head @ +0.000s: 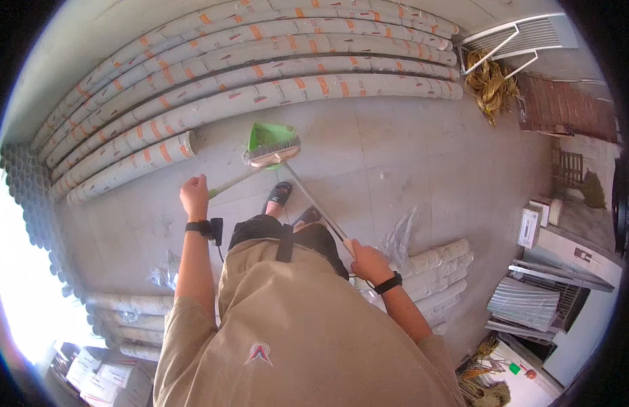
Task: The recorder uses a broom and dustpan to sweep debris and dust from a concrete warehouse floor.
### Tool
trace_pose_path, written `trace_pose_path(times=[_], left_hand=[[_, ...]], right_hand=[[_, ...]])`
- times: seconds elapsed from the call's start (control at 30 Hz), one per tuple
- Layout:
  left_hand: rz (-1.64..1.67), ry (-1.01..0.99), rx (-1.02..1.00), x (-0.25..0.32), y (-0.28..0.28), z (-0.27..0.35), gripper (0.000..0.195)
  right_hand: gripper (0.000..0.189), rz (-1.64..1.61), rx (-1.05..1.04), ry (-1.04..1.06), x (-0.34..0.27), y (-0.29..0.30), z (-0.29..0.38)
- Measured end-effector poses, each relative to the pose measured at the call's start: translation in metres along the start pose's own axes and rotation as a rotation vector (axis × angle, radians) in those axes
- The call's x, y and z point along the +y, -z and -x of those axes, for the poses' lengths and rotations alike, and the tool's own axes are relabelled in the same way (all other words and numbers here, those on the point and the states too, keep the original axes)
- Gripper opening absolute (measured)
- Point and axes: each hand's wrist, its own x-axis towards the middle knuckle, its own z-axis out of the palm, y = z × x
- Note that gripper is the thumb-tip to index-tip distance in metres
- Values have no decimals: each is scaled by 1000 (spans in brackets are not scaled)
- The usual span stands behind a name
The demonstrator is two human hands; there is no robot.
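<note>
My left hand [194, 197] is closed around the end of the light green handle [236, 182] of a long-handled dustpan. The green pan [274, 133] is at the handle's far end, ahead of my feet. My right hand [371, 261] grips the metal pole [314, 198] of a broom near its pale end. The broom's head [275, 156] lies across the dustpan, its grey bristles [272, 148] over the pan's opening. Some greyish matter shows inside the pan, too blurred to name.
Long wrapped rolls [294, 90] lie stacked along the wall, with a shorter roll [136, 165] before them. More rolls [436, 274] and clear plastic film [399, 234] are beside me. White boxes [530, 224] and tied golden strands [490, 84] stand at the right. Grey tiled floor [396, 137] spreads between.
</note>
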Motion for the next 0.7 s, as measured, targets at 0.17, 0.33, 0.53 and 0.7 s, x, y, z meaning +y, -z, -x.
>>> trace_pose_path(times=[0.17, 0.33, 0.53, 0.7], left_hand=[[-13, 31, 10, -7, 12, -17, 35], [-9, 67, 30, -18, 32, -30, 36], [-114, 38, 57, -33, 52, -40, 36], [-87, 35, 12, -38, 53, -37, 34]], right_hand=[[36, 13, 14, -13, 34, -18, 13], [29, 3, 12, -125, 74, -38, 25], [28, 2, 42, -104, 114, -49, 34], [20, 13, 75, -66, 129, -48, 32]])
